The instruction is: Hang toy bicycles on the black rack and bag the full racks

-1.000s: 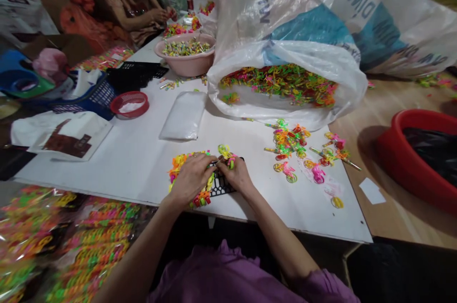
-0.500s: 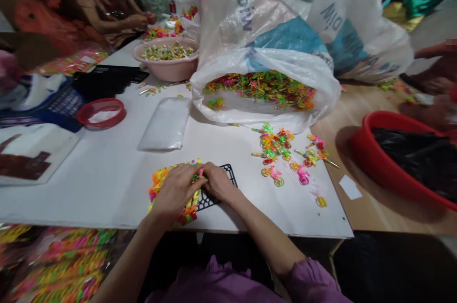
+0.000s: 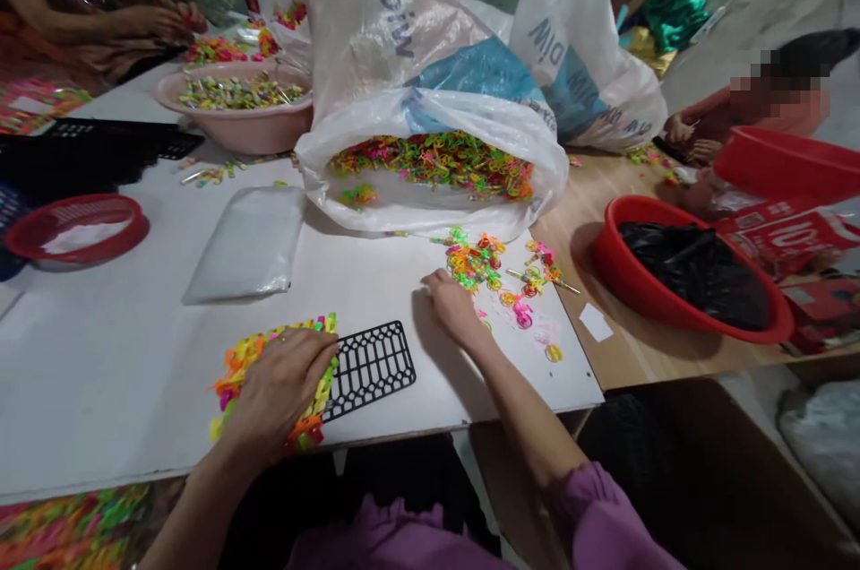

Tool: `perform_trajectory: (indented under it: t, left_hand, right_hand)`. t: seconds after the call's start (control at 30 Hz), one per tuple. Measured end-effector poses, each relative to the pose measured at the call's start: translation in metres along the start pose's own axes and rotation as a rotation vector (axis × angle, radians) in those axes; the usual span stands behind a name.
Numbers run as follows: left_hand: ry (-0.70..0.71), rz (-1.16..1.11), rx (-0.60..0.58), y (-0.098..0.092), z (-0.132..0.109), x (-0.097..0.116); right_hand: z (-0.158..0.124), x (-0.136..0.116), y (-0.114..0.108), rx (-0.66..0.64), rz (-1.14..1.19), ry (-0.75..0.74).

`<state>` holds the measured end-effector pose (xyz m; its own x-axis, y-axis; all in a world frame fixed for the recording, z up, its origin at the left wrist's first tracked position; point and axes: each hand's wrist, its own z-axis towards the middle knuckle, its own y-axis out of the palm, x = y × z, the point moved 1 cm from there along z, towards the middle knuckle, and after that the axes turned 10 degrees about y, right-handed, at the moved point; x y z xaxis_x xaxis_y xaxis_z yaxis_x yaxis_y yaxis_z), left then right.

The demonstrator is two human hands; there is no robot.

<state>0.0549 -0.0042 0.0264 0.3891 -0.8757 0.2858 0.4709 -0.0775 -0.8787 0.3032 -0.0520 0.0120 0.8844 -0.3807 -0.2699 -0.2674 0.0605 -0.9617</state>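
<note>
My left hand [image 3: 282,386] lies flat, fingers stretched, over rows of small yellow, orange, green and red plastic toys [image 3: 232,364]. These rows sit on the left part of a black plastic grid [image 3: 376,368]. Bare openings show on the grid's right part. Over the white table, my right hand [image 3: 450,306] is beside a loose pile of similar colourful plastic toys [image 3: 474,261]. Its fingers are loosely apart and I see nothing in them. Part of the toy rows is hidden beneath my left hand.
Behind the pile, a large white plastic bag [image 3: 430,211] lies open with many toys inside. A folded clear plastic packet [image 3: 245,243], a red basket [image 3: 77,229] and a pink basin [image 3: 235,126] stand left. A red tub [image 3: 605,238] stands right. Co-workers sit at the far sides.
My right hand has left the grid and moved right, toward the loose pile. My left hand now lies flat on the toy rows. The view has turned right.
</note>
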Motion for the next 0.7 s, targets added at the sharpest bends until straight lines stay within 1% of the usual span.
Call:
perform_trajectory:
  t: [0.03, 0.07, 0.1, 0.13, 0.23, 0.27, 0.3, 0.33, 0.4, 0.47, 0.53, 0.63, 0.7]
  left_hand:
    - [-0.005, 0.004, -0.009, 0.0, 0.001, 0.001]
    - [-0.006, 0.005, -0.02, -0.001, 0.002, 0.001]
    - [-0.005, 0.004, -0.028, -0.001, 0.003, 0.001]
    - [-0.004, 0.0, -0.036, -0.002, 0.003, 0.002]
    - [-0.012, -0.011, -0.071, -0.004, 0.004, 0.001]
    - [-0.016, -0.01, -0.084, -0.004, 0.005, 0.0]
    - [-0.021, -0.008, -0.094, -0.004, 0.006, -0.001]
    - [-0.024, -0.004, -0.096, -0.005, 0.008, -0.003]
    - [-0.027, 0.006, -0.073, -0.005, 0.012, -0.008]
    - [-0.031, 0.02, -0.044, -0.004, 0.017, -0.012]
    - [-0.039, 0.028, -0.033, -0.004, 0.021, -0.015]
    - [-0.045, 0.015, -0.043, -0.006, 0.022, -0.016]
    - [-0.054, 0.011, -0.04, -0.008, 0.02, -0.015]
  right_hand:
    - [0.003, 0.008, -0.005, 0.033, -0.124, 0.066]
    - [0.005, 0.011, -0.007, 0.047, -0.226, 0.084]
    - [0.005, 0.012, -0.006, 0.045, -0.292, 0.053]
    - [0.002, 0.009, -0.003, 0.031, -0.323, -0.011]
    - [-0.019, 0.0, 0.01, -0.025, -0.296, -0.225]
    - [-0.027, -0.001, 0.013, -0.037, -0.273, -0.258]
    - [-0.034, 0.0, 0.015, -0.041, -0.251, -0.259]
    - [-0.039, 0.002, 0.016, -0.033, -0.234, -0.228]
    - [-0.042, 0.005, 0.015, -0.008, -0.212, -0.104]
    - [-0.037, 0.005, 0.016, 0.006, -0.2, 0.046]
    - [-0.027, 0.001, 0.017, 0.009, -0.177, 0.155]
    - [-0.014, -0.005, 0.015, 0.024, -0.084, 0.261]
    - [-0.013, -0.007, 0.01, 0.024, 0.112, 0.277]
